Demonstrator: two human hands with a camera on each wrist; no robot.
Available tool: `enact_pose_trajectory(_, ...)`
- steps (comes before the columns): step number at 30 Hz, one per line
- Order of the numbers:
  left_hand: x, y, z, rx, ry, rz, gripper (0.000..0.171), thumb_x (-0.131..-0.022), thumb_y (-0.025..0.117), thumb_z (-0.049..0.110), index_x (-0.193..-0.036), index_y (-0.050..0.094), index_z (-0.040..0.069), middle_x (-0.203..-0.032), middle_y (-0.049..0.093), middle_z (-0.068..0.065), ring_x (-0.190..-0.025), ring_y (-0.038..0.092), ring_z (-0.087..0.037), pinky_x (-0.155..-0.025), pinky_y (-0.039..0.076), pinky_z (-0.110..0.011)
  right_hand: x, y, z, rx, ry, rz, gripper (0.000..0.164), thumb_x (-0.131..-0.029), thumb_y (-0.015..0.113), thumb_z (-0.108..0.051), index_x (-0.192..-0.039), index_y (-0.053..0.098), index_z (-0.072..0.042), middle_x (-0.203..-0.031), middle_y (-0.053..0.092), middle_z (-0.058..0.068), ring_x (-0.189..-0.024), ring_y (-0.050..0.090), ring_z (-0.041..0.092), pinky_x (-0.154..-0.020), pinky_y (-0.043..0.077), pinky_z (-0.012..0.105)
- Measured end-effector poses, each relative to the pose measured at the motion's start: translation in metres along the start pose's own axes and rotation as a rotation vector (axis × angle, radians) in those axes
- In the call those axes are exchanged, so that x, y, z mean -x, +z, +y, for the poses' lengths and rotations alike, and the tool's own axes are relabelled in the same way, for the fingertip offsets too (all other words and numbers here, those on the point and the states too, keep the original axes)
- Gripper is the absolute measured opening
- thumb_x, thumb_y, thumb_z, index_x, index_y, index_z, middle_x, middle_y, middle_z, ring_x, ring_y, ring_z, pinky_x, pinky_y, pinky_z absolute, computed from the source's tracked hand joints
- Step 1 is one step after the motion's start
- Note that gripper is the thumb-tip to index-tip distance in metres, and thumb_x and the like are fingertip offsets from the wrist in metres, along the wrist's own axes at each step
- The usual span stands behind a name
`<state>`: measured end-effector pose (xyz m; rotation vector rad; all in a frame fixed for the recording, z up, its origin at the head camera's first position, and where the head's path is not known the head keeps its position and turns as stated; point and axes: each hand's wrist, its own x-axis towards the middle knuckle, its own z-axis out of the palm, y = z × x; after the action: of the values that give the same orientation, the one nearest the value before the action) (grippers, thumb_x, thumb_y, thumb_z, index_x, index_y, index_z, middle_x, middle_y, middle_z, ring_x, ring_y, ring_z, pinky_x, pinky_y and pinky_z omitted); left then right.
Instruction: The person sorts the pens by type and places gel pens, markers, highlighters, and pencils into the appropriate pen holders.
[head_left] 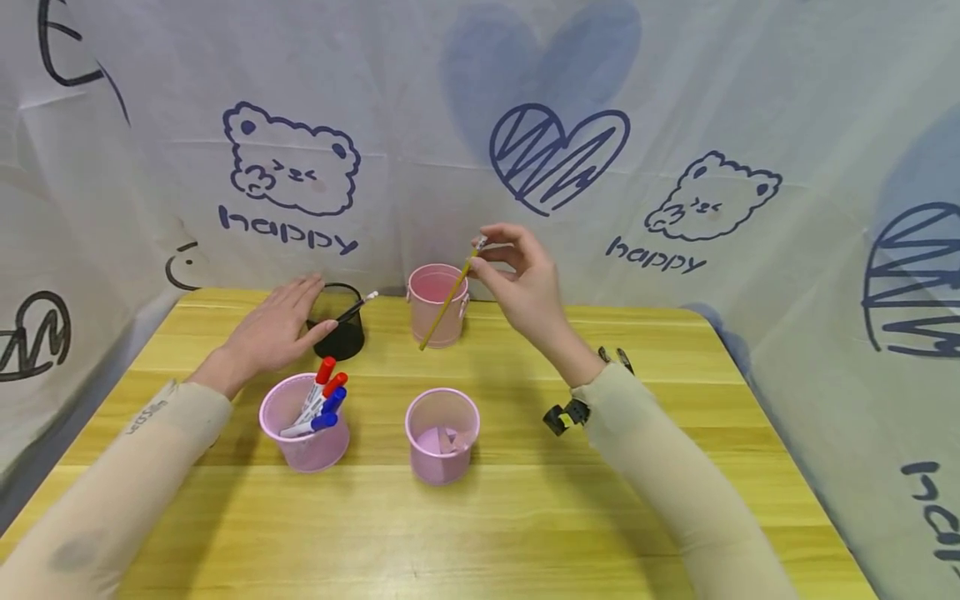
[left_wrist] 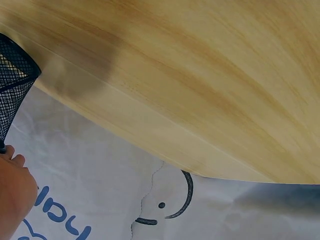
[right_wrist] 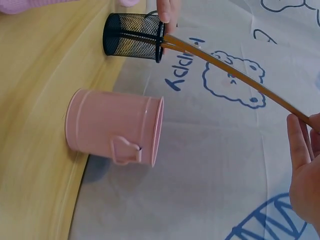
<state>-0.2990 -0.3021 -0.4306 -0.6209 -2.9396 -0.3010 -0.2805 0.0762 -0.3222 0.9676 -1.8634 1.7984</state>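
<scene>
My left hand (head_left: 273,329) holds the rim of a black mesh pen cup (head_left: 343,343), thumb at its front and fingers along its far left side. A dark pencil (head_left: 352,310) with a white end leans in that cup. My right hand (head_left: 528,283) pinches a yellow pencil (head_left: 452,293) near its white-tipped upper end. That pencil slants down to the left and overlaps a pink bucket (head_left: 422,310) in the head view. In the right wrist view, its lower end overlaps the mesh cup's rim (right_wrist: 159,50). The bucket (right_wrist: 110,125) has small side handles.
At the front left, a pink cup (head_left: 315,454) holds red-capped and blue-capped markers (head_left: 322,404). Another pink cup (head_left: 441,468), with small pale pink pieces (head_left: 452,440) inside, stands right of it. Behind the wooden table (head_left: 525,517) hangs a printed cloth (head_left: 420,100).
</scene>
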Motion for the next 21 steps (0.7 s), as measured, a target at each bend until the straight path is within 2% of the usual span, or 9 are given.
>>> enact_pose_trajectory(7,-0.002,-0.001,0.002,-0.005,0.001,-0.011,0.084,-0.108,0.041,0.056,-0.163,0.02,-0.005,-0.17,0.017,-0.026,-0.156,0.016,-0.047,-0.128,0.013,-0.059,-0.01,0.016,0.002,-0.032,0.036,-0.029,0.032,-0.094,0.067,0.012,-0.125,0.057,0.012,-0.114,0.065,0.023,-0.099,0.071,0.027,-0.085,0.064,0.038)
enact_pose_trajectory(13,-0.002,0.003,-0.001,-0.003,0.007,0.011,0.084,-0.108,0.041,0.056,-0.162,0.023,-0.006,-0.169,0.02,-0.026,-0.155,0.018,-0.047,-0.127,0.014,-0.059,-0.019,0.033,0.008,-0.055,0.045,-0.033,0.028,-0.093,0.069,0.013,-0.12,0.06,0.011,-0.111,0.067,0.024,-0.096,0.073,0.025,-0.084,0.064,0.037)
enact_pose_trajectory(21,-0.002,0.004,-0.003,-0.007,0.005,0.015,0.085,-0.108,0.041,0.057,-0.162,0.023,-0.006,-0.169,0.02,-0.026,-0.155,0.018,-0.047,-0.127,0.014,-0.06,-0.028,0.053,0.011,-0.082,0.047,-0.06,0.025,-0.092,0.069,0.014,-0.116,0.06,0.012,-0.109,0.068,0.026,-0.095,0.073,0.028,-0.083,0.064,0.044)
